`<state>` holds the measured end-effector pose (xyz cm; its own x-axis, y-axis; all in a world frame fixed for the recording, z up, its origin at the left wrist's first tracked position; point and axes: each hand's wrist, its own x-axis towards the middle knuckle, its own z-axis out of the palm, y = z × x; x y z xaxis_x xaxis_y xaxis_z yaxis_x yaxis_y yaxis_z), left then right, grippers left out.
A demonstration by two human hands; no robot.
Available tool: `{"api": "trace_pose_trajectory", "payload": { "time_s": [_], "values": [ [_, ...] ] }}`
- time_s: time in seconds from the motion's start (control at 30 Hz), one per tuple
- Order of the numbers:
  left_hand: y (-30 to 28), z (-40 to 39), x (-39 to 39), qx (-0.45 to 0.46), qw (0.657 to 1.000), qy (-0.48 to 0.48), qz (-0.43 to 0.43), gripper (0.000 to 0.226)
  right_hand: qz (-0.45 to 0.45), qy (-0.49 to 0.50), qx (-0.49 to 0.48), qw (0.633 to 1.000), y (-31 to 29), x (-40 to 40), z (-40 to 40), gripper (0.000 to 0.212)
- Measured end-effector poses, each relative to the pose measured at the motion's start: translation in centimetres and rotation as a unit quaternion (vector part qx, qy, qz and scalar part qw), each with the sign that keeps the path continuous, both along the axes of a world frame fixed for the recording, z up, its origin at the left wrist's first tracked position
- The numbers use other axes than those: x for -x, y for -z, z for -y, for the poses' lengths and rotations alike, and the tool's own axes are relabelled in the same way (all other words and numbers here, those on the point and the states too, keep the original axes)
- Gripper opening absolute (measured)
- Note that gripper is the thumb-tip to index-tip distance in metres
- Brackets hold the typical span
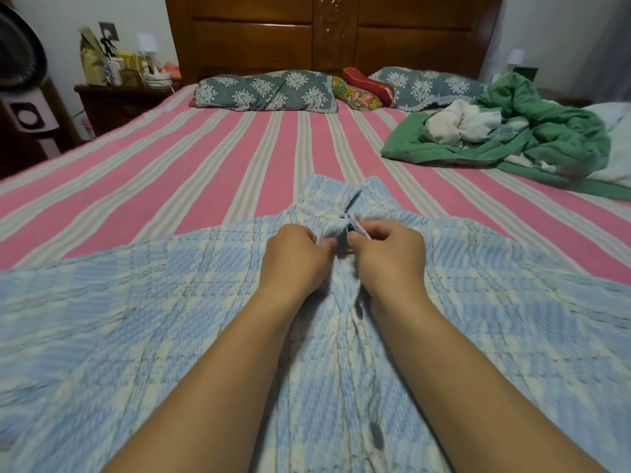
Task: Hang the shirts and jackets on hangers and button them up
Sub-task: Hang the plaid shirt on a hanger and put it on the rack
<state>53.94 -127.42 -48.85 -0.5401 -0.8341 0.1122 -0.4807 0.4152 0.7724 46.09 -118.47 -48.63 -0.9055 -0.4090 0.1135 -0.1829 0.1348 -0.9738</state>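
Shirt [143, 302], a blue-and-cream plaid one, is lying spread flat on the striped bed [205, 158], collar toward the wooden headboard [307, 32] and hem toward me. I am working at its front placket just below the collar. My left hand [295, 254] is pinching the fabric edge there with curled fingers, and my right hand [389, 254] is pinching the opposite edge beside a dark button [350, 228], so both hands are closed on the shirt and nearly touching each other. Another dark button [376, 435] is showing lower on the placket, nearer the hem. I cannot tell whether a hanger is inside. The cloth is looking light, soft and puckered, so I judge it will bunch and slide easily; holding it close to the button and buttonhole, right at the placket edges, seems best. A green garment pile [532, 131] is lying to the right of the shirt, nearer the headboard.
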Motion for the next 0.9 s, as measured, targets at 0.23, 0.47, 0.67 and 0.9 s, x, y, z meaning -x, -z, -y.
{"api": "trace_pose_trajectory", "payload": {
  "time_s": [0.23, 0.47, 0.67, 0.9],
  "values": [
    [0.4, 1.1, -0.3, -0.093, 0.991, 0.069, 0.062, 0.040, -0.043, -0.041, -0.096, 0.994, 1.9, -1.0, 0.3, 0.003],
    [0.3, 1.7, -0.8, -0.210, 0.976, 0.044, -0.024, 0.021, -0.073, -0.031, -0.130, 0.988, 2.5, -0.6, 0.6, 0.009],
    [0.2, 1.5, -0.7, -0.221, 0.975, 0.019, -0.034, 0.013, -0.071, -0.035, -0.126, 0.989, 2.6, -0.7, 0.6, 0.003],
    [0.3, 1.2, -0.3, -0.284, 0.956, -0.023, -0.062, 0.011, -0.173, -0.064, -0.211, 0.960, 2.6, -1.3, 0.6, 0.025]
  ]
}}
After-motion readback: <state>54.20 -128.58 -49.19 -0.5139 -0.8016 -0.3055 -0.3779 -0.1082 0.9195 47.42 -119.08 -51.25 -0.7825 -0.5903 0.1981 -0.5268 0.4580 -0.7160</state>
